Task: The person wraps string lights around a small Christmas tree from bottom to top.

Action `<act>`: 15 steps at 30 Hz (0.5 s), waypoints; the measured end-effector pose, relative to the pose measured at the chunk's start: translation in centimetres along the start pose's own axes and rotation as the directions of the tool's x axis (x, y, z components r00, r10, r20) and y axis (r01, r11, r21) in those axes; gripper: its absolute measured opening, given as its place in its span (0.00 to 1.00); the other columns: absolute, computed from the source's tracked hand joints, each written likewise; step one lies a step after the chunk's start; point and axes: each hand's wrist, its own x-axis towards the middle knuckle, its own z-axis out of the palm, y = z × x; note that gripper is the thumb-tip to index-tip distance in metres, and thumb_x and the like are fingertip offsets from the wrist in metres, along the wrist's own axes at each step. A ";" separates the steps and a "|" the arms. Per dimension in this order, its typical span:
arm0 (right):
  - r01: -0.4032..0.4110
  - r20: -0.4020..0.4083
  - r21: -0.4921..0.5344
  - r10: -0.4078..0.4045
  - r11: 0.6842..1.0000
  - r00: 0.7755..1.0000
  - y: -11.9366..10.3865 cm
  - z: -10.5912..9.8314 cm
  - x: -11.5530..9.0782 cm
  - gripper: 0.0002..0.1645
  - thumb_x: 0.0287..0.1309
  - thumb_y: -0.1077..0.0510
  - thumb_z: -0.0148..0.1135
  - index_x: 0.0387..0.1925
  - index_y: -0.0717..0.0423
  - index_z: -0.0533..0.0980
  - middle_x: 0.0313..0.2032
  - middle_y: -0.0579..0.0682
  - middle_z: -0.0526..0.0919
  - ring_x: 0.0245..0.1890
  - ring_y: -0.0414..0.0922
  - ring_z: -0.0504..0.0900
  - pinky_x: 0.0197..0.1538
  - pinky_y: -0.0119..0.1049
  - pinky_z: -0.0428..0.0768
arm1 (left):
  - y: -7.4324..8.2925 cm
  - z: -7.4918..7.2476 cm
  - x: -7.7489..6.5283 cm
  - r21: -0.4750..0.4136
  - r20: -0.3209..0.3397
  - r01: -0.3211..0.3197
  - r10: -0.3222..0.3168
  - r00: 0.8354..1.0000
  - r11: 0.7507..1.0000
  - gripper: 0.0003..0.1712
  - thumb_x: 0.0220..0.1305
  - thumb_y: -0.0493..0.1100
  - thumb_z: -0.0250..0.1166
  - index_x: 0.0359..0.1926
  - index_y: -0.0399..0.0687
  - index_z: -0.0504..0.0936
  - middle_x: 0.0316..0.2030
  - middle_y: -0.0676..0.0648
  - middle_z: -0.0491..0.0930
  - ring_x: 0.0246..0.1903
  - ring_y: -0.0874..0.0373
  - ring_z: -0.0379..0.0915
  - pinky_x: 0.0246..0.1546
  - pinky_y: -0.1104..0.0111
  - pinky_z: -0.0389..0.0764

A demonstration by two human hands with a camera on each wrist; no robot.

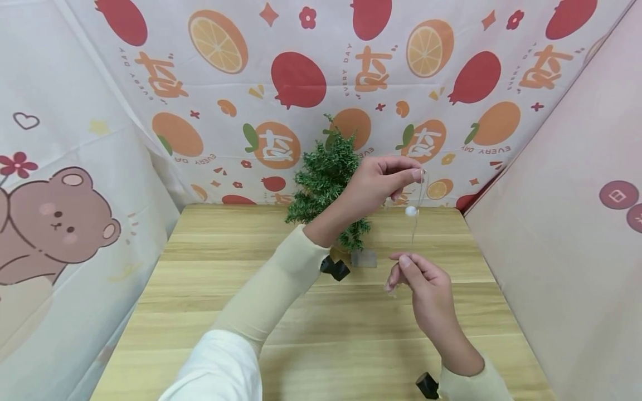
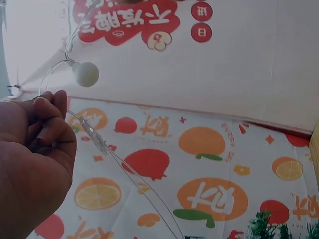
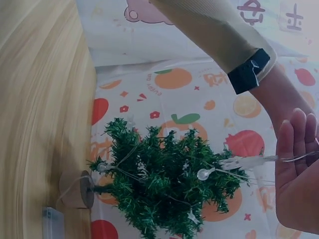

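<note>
My left hand (image 1: 386, 175) is raised beside the upper part of a small artificial pine tree (image 1: 328, 167), pinching the thin clear wire of a string of lights between thumb and fingers. A white round bulb (image 1: 412, 211) dangles on the wire below it; in the left wrist view the bulb (image 2: 87, 74) hangs just past the fingers. Lower and nearer, my right hand (image 1: 433, 292) has its fingers curled around the string, with a clear piece (image 1: 390, 288) by the fingertips. In the right wrist view, wire with a clear bulb (image 3: 205, 174) runs from the tree toward that hand (image 3: 299, 189).
The tree stands on a round wooden base (image 3: 77, 189) at the back of the wood-grain table (image 1: 200, 278). A small translucent box (image 1: 363, 258) lies in front of it. A fruit-print cloth (image 1: 301, 33) hangs behind. Black cameras (image 1: 335, 268) are strapped to the wrists.
</note>
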 end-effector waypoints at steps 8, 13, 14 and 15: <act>-0.040 -0.108 -0.001 0.040 0.999 0.993 0.7 -0.1 0.3 0.16 0.76 0.58 0.52 0.46 0.68 0.79 0.28 0.49 0.86 0.31 0.46 0.87 0.44 0.38 0.85 | -1.5 -0.7 2.3 -0.079 -0.059 0.027 -0.032 0.998 0.996 0.12 0.72 0.43 0.64 0.47 0.41 0.87 0.27 0.49 0.81 0.20 0.54 0.63 0.28 0.67 0.71; -0.007 -0.135 0.034 0.012 0.999 0.991 0.8 -0.1 0.4 0.18 0.76 0.57 0.52 0.47 0.71 0.79 0.29 0.51 0.86 0.32 0.46 0.87 0.45 0.38 0.85 | -1.0 -0.5 3.6 -0.102 -0.029 0.044 -0.047 0.998 0.994 0.11 0.72 0.43 0.64 0.47 0.42 0.87 0.37 0.48 0.85 0.20 0.54 0.63 0.25 0.67 0.69; 0.002 -0.136 0.041 0.004 0.999 0.991 0.7 -0.1 0.4 0.18 0.76 0.58 0.52 0.47 0.71 0.79 0.29 0.51 0.86 0.32 0.46 0.87 0.45 0.38 0.85 | -0.9 -0.5 3.8 -0.105 -0.018 0.040 -0.042 0.999 0.994 0.11 0.72 0.43 0.64 0.47 0.42 0.87 0.37 0.47 0.85 0.20 0.54 0.63 0.24 0.66 0.69; 0.009 -0.136 0.044 -0.003 0.999 0.991 0.7 -0.1 0.4 0.18 0.76 0.58 0.52 0.47 0.71 0.79 0.30 0.51 0.86 0.32 0.46 0.87 0.45 0.37 0.85 | -0.8 -0.4 4.0 -0.106 -0.010 0.034 -0.035 0.999 0.994 0.11 0.72 0.43 0.64 0.47 0.42 0.87 0.37 0.46 0.85 0.20 0.54 0.63 0.24 0.66 0.68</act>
